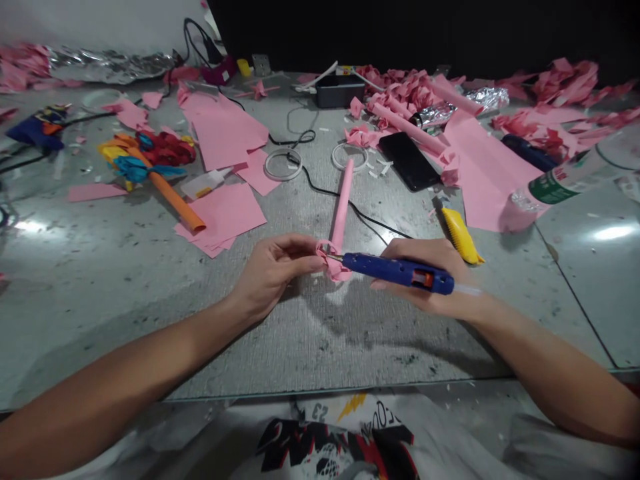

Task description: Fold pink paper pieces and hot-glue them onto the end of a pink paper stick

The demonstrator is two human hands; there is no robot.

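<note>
My left hand (274,270) pinches the curled paper end of a pink paper flower (339,272), whose rolled pink stem (343,207) points away from me across the table. In my right hand (430,257) is a blue hot glue gun (395,270), lying sideways with its nozzle at the flower's folds. Whether the tip touches the paper I cannot tell. A clear glue stick (469,290) sticks out of the gun's back end. A black cord (373,219) runs behind the gun.
Pink paper sheets (225,210) and an orange-stemmed paper flower (173,197) lie left. A black phone (409,160), a yellow cutter (459,233) and a tipped plastic bottle (565,180) are right. Tape rings (283,165) and crumpled pink paper (400,90) lie farther back.
</note>
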